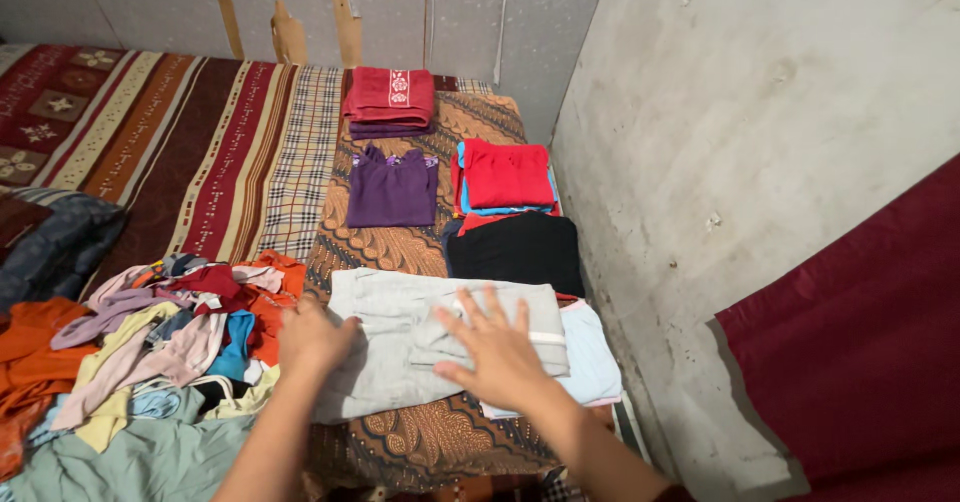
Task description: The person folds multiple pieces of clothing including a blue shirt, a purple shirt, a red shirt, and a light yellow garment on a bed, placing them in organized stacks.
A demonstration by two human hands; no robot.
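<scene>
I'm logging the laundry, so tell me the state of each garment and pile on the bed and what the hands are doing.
Grey garment: partly folded, lying flat.
Right hand: open, pressed flat on it.
Left hand: curled at its left edge.
Purple top: folded.
Red towel: folded.
Red shirt: folded, stacked.
Black garment: folded.
Clothes heap: unfolded, jumbled.
</scene>
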